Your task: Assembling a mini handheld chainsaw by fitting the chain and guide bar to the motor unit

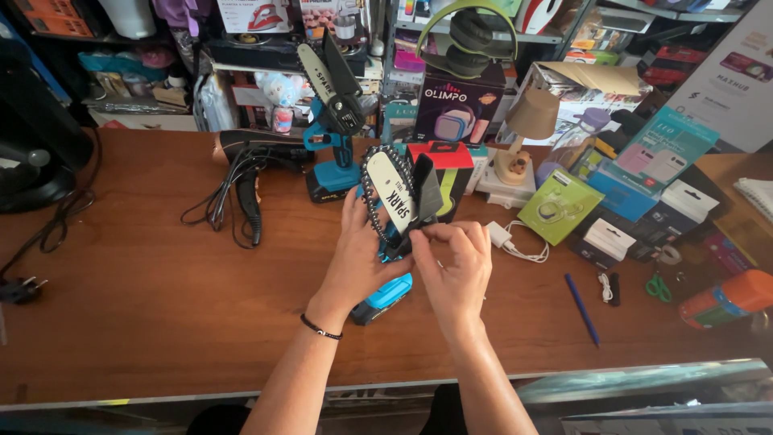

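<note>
The brown wooden surface (145, 306) stands before crowded shop shelves (266, 48). Two small blue chainsaws are here: one (334, 121) stands upright behind, the other chainsaw (394, 217) is over the surface middle, grasped by the left hand (358, 258); the right hand (455, 266) pinches its guard. One blue pen (581, 309) lies at the right.
</note>
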